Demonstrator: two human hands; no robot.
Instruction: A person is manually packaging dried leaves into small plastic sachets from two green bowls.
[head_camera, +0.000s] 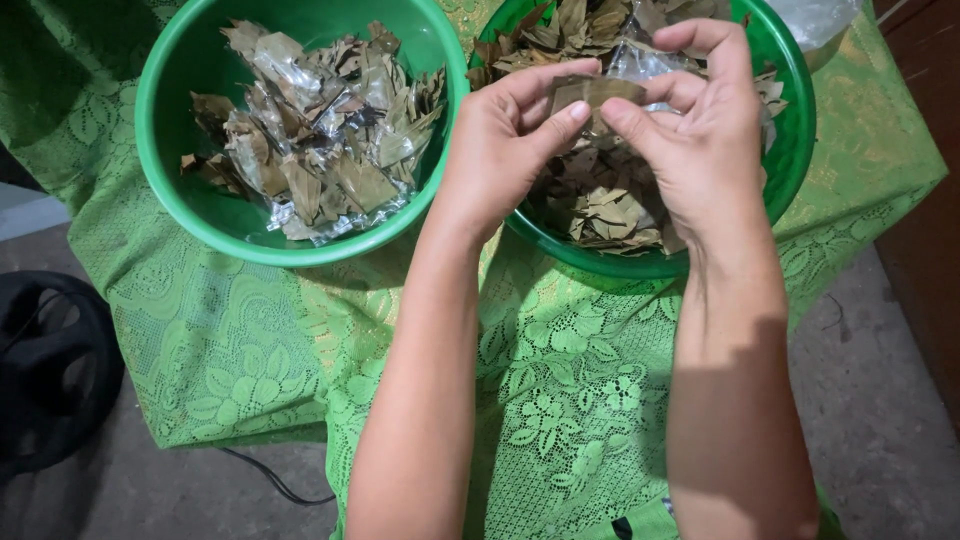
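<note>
Both my hands are up over the right green bowl (790, 150), left hand (500, 150) and right hand (700, 140) with fingers pinched together on one folded dry leaf piece (597, 92). Best kept flat between thumbs, gentle pressure, it looks brittle. Left bowl (160, 150) holds the leaves in clear wrappers (320, 130).

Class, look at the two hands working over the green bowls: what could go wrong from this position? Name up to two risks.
1. The dried leaf piece is pinched only by fingertips of the left hand and right hand; being brittle-looking, it may crack.
2. The right bowl sits near the edge of the green cloth, so a nudge might tip it.
</note>
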